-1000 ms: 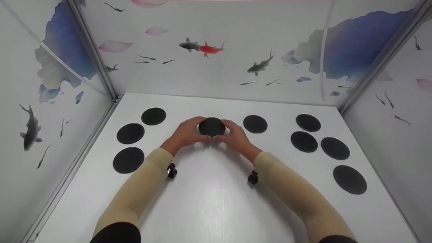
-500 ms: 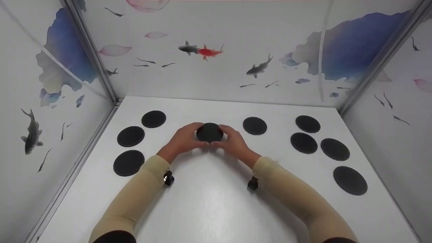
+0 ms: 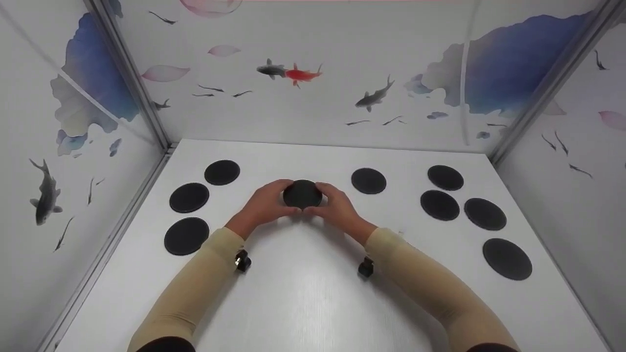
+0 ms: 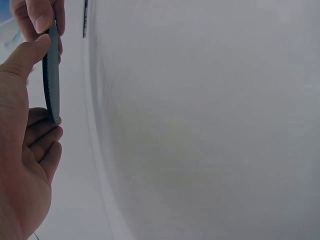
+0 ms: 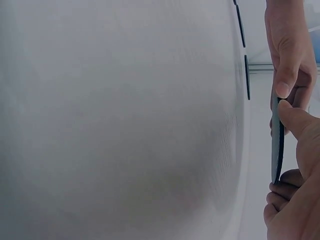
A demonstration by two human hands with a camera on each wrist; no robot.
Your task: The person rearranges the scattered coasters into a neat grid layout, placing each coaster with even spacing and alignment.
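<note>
Both hands hold one black round coaster [image 3: 302, 195] level between them, above the white table in the middle. My left hand [image 3: 266, 203] grips its left side, thumb at the near edge and fingers curled at the far edge. My right hand [image 3: 337, 204] grips the right side in the same way, and the two thumbs nearly meet at the near rim. In the left wrist view the coaster [image 4: 52, 75] appears edge-on, with a paler underside and what looks like stitching along the rim. The right wrist view also has the coaster [image 5: 278, 142] edge-on, between thumb and fingers.
More black coasters lie flat on the white table [image 3: 303, 303]: three at the left, with one coaster [image 3: 186, 236] near the left forearm, a lone coaster [image 3: 368, 181] right of the hands, and several at the right, including a coaster [image 3: 507, 259]. Fish-printed panels [image 3: 313, 112] enclose the table.
The held coaster and both hands have come slightly toward the body, with only a tiny shift in the last half second. The view has tilted a little. The other coasters stay put.
</note>
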